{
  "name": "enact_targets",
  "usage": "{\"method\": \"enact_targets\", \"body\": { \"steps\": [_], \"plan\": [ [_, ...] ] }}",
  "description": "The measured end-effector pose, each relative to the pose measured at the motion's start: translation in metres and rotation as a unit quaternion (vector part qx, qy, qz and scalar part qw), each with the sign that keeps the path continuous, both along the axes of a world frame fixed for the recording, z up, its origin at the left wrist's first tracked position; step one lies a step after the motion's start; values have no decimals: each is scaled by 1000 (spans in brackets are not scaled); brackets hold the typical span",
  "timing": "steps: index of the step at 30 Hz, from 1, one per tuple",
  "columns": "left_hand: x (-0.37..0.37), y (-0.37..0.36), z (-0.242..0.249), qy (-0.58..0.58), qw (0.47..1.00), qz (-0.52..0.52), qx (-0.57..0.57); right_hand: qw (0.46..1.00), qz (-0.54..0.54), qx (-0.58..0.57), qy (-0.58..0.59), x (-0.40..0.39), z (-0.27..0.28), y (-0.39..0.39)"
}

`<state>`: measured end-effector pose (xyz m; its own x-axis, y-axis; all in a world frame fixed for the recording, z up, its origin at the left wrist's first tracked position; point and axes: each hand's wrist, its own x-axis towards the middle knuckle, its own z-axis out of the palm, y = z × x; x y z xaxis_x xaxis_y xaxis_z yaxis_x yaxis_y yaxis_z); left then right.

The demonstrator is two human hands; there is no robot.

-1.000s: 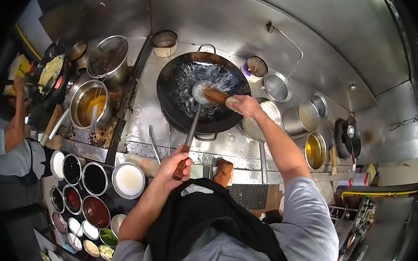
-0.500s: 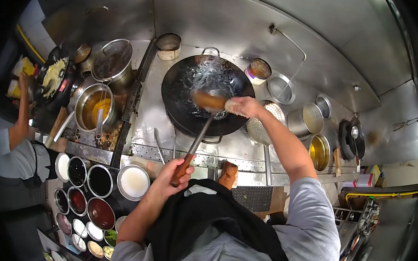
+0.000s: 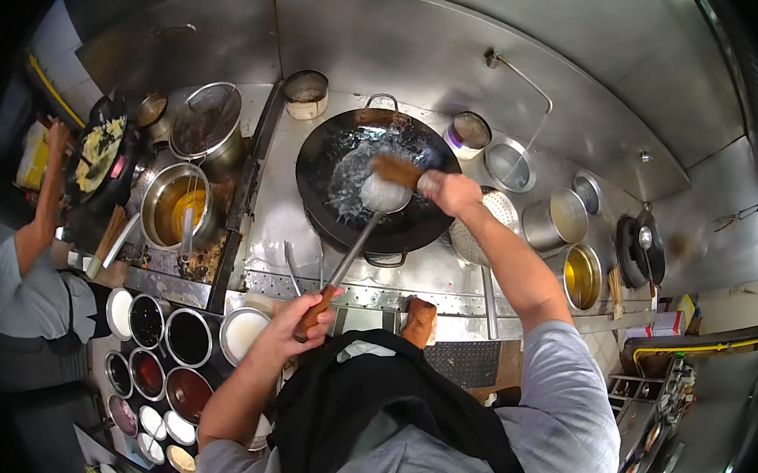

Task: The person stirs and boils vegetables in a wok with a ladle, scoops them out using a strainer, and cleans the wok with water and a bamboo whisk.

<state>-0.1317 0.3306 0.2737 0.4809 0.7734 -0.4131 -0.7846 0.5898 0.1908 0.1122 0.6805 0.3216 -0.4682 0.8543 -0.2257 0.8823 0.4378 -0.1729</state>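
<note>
My left hand (image 3: 297, 324) is closed round the wooden handle of a long metal ladle (image 3: 355, 249). The ladle's round bowl sits low in a large black wok (image 3: 321, 157), amid shallow, rippling water (image 3: 352, 170). In my right hand (image 3: 452, 193) is a brown bamboo wok brush (image 3: 399, 171), gripped at its pale bound end over the wok's right side. The brush's bristles, slightly blurred, overlap the ladle bowl in this view. Right of the wok, beneath my right forearm, lies a perforated strainer (image 3: 494, 215).
A thin water tap (image 3: 529, 88) hangs off the back wall. Pots (image 3: 553, 218) and a pot of yellow oil (image 3: 581, 277) stand at right. Sauce and seasoning containers (image 3: 187, 338) fill the lower left. Another person (image 3: 26, 274) works at a pan (image 3: 102, 150) on the far left.
The brush has moved slightly right and down, with my right hand turning. The ladle bowl now shows white beneath the bristles. My left hand has shifted slightly left.
</note>
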Motion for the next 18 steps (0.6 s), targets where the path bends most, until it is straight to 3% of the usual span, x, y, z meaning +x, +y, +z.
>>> {"method": "enact_targets", "body": {
  "steps": [1,3,5,7,8,9,11,15,16,18],
  "plan": [
    [-11,2,10,152,985,-78,18,998,-43,33,35,0,5,-1],
    [-34,6,42,437,871,-220,54,985,-107,82,109,6,14,6],
    [-47,8,87,683,652,-306,121,958,-156,25,239,12,13,13],
    [-80,-3,44,833,472,-167,236,943,-155,-23,294,14,-22,15],
    [-93,1,44,830,482,-193,206,947,-70,-13,312,17,-40,9],
    [-107,7,44,826,491,-217,175,994,5,26,103,11,-18,-9],
    [-126,9,28,839,463,-244,153,983,102,-22,-153,5,-21,-6],
    [-123,2,18,911,340,-186,139,999,14,-10,36,10,-7,3],
    [-121,1,11,926,314,-169,127,988,-53,-66,128,13,-16,5],
    [-121,-1,-5,950,257,-123,130,998,-5,-47,35,14,-18,2]
  ]
}}
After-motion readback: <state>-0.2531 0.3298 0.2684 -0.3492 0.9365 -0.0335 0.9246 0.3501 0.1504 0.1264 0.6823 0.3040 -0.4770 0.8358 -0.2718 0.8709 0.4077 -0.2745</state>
